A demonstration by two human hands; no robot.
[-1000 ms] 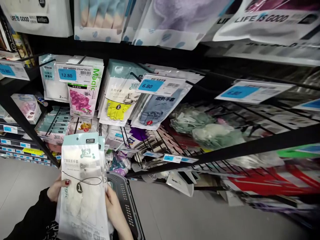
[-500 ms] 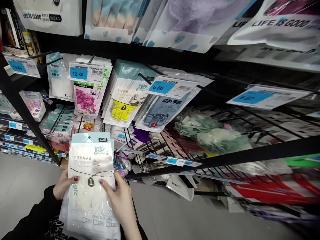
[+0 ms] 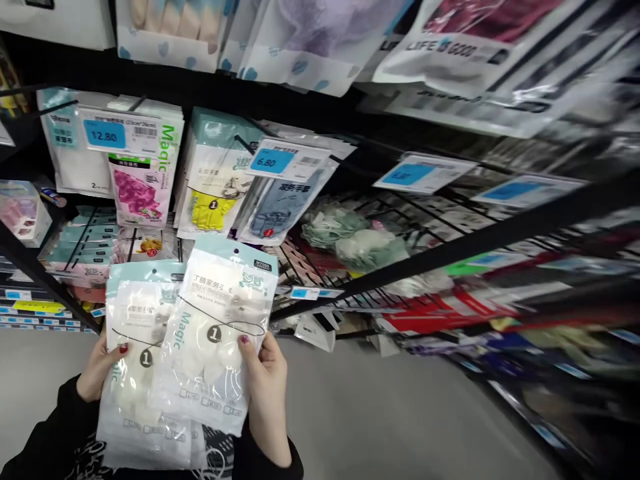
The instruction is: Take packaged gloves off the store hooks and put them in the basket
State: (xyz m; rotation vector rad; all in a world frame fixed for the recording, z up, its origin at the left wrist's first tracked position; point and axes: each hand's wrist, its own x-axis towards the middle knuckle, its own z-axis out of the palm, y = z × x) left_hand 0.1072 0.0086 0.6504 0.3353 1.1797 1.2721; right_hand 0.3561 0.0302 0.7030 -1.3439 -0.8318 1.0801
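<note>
- From here I see the front packet [image 3: 215,340], white with a teal top, held up below the yellow-glove packet [image 3: 213,177], its top leaning right.
- The right hand [image 3: 265,380] is closed on its right edge, thumb on the face.
- A matching rear packet [image 3: 133,393], partly covered by the front one, sits below and left of the yellow-glove packet.
- The left hand [image 3: 97,367] pinches its left edge, thumb in front, other fingers mostly hidden.
- A pink-cloth packet [image 3: 140,193] hangs just left of the yellow-glove packet; a blue-glove packet [image 3: 280,210] hangs just right.
- Pale mesh puffs [image 3: 370,247] lie farther right and lower than the yellow-glove packet.
</note>
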